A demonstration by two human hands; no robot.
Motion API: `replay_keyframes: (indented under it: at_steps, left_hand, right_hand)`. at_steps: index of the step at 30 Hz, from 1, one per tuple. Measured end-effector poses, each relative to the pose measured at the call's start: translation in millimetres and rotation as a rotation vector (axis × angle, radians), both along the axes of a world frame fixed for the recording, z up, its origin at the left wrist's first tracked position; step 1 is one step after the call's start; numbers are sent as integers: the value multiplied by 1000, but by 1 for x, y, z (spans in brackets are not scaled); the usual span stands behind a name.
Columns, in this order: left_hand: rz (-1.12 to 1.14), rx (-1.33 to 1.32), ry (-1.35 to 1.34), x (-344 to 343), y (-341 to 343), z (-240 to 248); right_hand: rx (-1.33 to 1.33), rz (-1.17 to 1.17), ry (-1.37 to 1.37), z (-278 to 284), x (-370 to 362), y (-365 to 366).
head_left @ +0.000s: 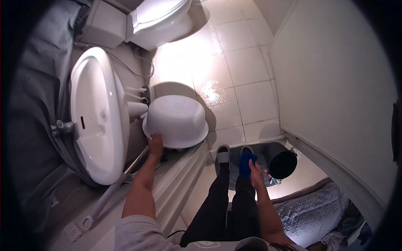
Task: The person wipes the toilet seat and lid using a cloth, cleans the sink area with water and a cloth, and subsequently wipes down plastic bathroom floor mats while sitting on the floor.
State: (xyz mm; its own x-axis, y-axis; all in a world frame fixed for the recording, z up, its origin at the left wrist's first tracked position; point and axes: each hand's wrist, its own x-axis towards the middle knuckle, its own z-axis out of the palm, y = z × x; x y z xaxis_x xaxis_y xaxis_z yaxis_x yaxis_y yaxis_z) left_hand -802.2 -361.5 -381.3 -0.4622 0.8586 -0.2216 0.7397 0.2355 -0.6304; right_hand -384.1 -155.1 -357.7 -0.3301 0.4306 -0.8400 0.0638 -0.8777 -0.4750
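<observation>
Grasping the rim of an upturned white plastic washtub (176,115) with the left hand (155,144), with fingers bent over the near left edge and with the thumb out of sight. Tilting or resting flat against the tiled floor (251,98): unable to tell from above, with the underside of the rim hidden. Sitting beside the pedestal of the wall-side sink (94,125), washtub base upward, just inside the bathroom doorway.

Pinching a dark-blue cloth (246,161) with the right hand (256,170), between a thumb laid along the near face and fingers mostly hidden behind. Holding that cloth in front of the right shin, partly covering the right foot in this view, well apart from the washtub.

Standing in grey slippers (224,157) on a dark oval mat (268,148), wearing dark trousers and a light grey short-sleeved top. Passing to the right, coming upon a round black bin (282,164) near the cloth, with small colourful items beside it, then a quilted grey cover (310,213) farther back. Looking left, finding a metal faucet (63,128) on the sink and a grey curtain (37,125) behind; looking ahead, a white toilet (161,31).
</observation>
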Motion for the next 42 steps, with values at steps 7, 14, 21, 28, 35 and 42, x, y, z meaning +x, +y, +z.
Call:
replay_keyframes:
  at_steps: [7,14,21,28,35,42]
  left_hand:
    - [7,216,-278,39,75,73]
    - [50,150,-916,141,170,137]
    - [-161,256,-2124,323,208,242]
    - [-200,146,-1804,385,171,264]
    - [-309,438,-1727,459,126,287]
    - [-105,105,-1907,539,100,348]
  right_hand:
    - [98,-59,-22,47,16,0]
    - [123,-402,-128,116,67,-17]
    - [491,-207,-106,210,102,-30]
    - [598,-191,45,243,155,-73]
    - [742,-94,-77,249,279,-114]
    - [512,-169,39,267,318,-122]
